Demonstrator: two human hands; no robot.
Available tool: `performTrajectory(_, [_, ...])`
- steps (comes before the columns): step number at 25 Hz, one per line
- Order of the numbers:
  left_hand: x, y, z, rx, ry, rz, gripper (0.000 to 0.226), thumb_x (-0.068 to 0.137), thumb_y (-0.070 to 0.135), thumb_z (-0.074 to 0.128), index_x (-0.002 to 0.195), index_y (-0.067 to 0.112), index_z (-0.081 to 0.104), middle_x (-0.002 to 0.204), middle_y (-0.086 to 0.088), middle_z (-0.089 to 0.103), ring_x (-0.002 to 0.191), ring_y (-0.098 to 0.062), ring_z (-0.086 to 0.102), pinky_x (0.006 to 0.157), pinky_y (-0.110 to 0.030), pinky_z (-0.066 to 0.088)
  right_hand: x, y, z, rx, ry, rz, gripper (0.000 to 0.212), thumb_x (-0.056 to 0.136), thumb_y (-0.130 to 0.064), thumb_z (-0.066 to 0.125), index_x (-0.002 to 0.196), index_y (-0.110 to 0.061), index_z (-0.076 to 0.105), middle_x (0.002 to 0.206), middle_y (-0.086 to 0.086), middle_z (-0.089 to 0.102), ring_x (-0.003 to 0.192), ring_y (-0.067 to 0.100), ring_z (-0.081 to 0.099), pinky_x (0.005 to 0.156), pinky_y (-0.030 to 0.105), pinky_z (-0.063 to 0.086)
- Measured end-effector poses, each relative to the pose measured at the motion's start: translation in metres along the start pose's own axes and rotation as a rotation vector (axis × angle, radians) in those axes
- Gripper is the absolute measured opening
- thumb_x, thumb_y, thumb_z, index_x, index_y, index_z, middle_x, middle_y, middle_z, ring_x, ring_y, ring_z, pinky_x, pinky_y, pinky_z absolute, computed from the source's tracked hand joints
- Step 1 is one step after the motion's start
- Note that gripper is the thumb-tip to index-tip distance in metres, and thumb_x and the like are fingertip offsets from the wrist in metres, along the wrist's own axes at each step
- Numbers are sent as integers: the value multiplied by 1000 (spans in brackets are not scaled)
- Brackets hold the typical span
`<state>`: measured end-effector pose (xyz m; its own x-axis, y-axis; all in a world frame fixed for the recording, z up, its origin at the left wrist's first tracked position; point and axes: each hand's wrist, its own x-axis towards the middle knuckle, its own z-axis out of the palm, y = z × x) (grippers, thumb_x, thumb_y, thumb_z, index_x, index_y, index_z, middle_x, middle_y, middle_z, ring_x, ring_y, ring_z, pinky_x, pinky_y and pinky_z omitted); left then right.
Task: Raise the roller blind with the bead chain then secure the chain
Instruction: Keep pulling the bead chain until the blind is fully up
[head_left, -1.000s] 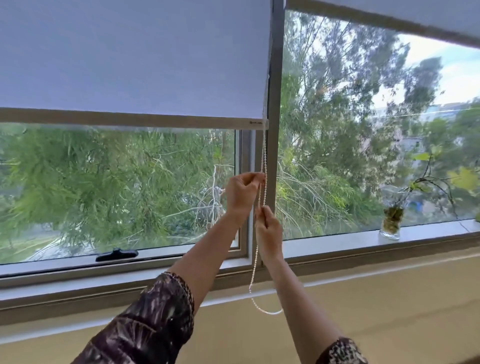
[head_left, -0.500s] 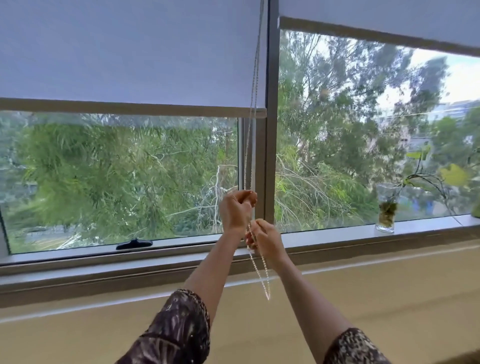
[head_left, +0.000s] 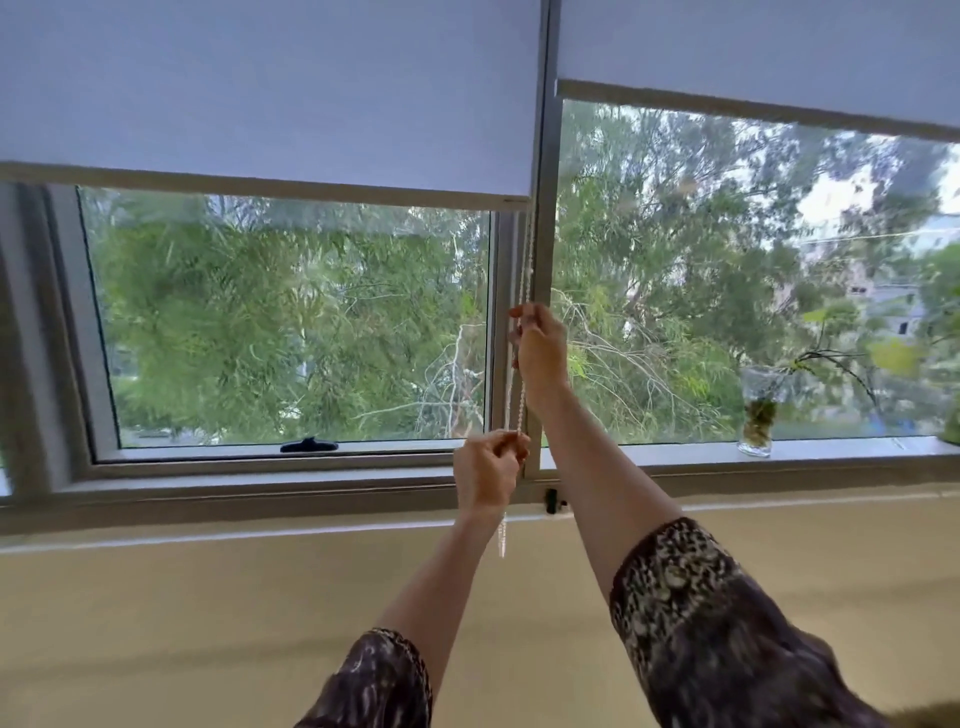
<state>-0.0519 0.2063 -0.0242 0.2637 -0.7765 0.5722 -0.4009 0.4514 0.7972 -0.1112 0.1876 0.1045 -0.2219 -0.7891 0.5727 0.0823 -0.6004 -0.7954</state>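
No writing or brand can be read anywhere; a small dark tab at the right end of the blind's bottom bar is too blurred to make out.

The blind is pale grey-blue cloth with a flat grey bar along its lower edge. It covers the upper part of the left pane, from 9 to 12 o'clock in the view, its bar hanging above the middle of the glass. A second blind at 1 o'clock sits higher over the right pane.

The chain is a thin string of small white beads, in two strands close together. It hangs down the grey mullion between the panes, near the centre of the view, and its loop end dangles below the left hand against the cream wall.

The right hand is raised just above centre, fingers pinched together on the chain. The left hand is lower, toward 6 o'clock of the right one, closed in a fist around the chain. The strands run taut between the two hands. Both sleeves are dark with a pale pattern.

A small black clip sits on the frame base just right of the left hand, apart from the chain. A black latch lies on the left sash. A glass vase with a green cutting stands on the sill at 3 o'clock.
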Motion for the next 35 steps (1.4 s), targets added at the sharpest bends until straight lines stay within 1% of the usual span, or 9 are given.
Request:
performTrajectory(5, [-9, 20, -32, -7, -322, -26, 10, 81, 4, 69, 88, 4, 76, 86, -16, 76, 52, 6, 58, 54, -5, 44, -41, -16, -9, -87, -17, -63, 28, 99, -6, 38, 81, -15, 57, 63, -3, 50, 52, 7, 41, 48, 21, 31])
performTrajectory(8, [-1, 31, -55, -71, -502, -33, 25, 84, -4, 62, 109, -5, 68, 101, -19, 72, 77, -9, 63, 66, -14, 47, -60, -14, -16, -184, 12, -94, 29, 99, -12, 40, 77, -21, 57, 60, -6, 51, 49, 6, 42, 47, 21, 33])
performTrajectory(12, [18, 69, -81, -316, -390, -77, 25, 93, 4, 49, 108, 7, 69, 92, -4, 72, 83, -9, 67, 65, -16, 50, -84, 3, -23, -268, 9, -78, 28, 97, -10, 43, 77, -21, 58, 67, -6, 58, 62, 12, 54, 59, 30, 44])
performTrajectory(17, [36, 117, -87, -347, -304, -23, 18, 94, 24, 58, 93, 15, 73, 91, -5, 73, 85, -17, 66, 79, -35, 53, -125, 22, -6, -268, -34, -28, 38, 95, -8, 44, 64, -29, 51, 46, -13, 43, 45, 7, 32, 49, 32, 24])
performTrajectory(21, [37, 125, -85, -443, -94, -98, 26, 93, 1, 50, 82, 12, 71, 68, 0, 70, 55, -4, 67, 54, -20, 54, -150, 27, 1, -333, -82, -30, 33, 96, -9, 43, 67, -23, 49, 51, -9, 41, 45, 4, 32, 48, 28, 25])
performTrajectory(23, [29, 114, -88, -377, -51, -81, 34, 90, -10, 45, 75, 11, 69, 62, -1, 66, 44, -1, 61, 49, -20, 53, -159, 30, -1, -358, -130, 6, 29, 96, -8, 42, 70, -18, 51, 54, -7, 43, 48, 6, 34, 49, 24, 26])
performTrajectory(28, [16, 92, -103, -222, -47, -17, 27, 89, -8, 46, 82, 5, 70, 68, -6, 66, 54, -11, 60, 53, -23, 53, -159, 15, -7, -184, -233, 281, 26, 100, -15, 41, 93, -5, 64, 74, 10, 62, 58, 11, 55, 49, 17, 41])
performTrajectory(32, [4, 80, -106, -96, -40, 9, 29, 86, -2, 50, 77, 16, 69, 68, -1, 68, 58, -11, 63, 51, -18, 48, -121, -27, 4, -64, -123, 216, 35, 102, -26, 38, 99, -4, 65, 87, 11, 67, 75, 19, 61, 69, 29, 49])
performTrajectory(35, [-15, 71, -101, -120, -59, -27, 35, 87, -4, 47, 68, 20, 66, 56, 2, 62, 42, -1, 54, 42, -15, 40, -89, -69, 22, -105, -89, 112, 31, 101, -30, 41, 95, -10, 64, 81, 4, 67, 67, 13, 61, 61, 21, 46])
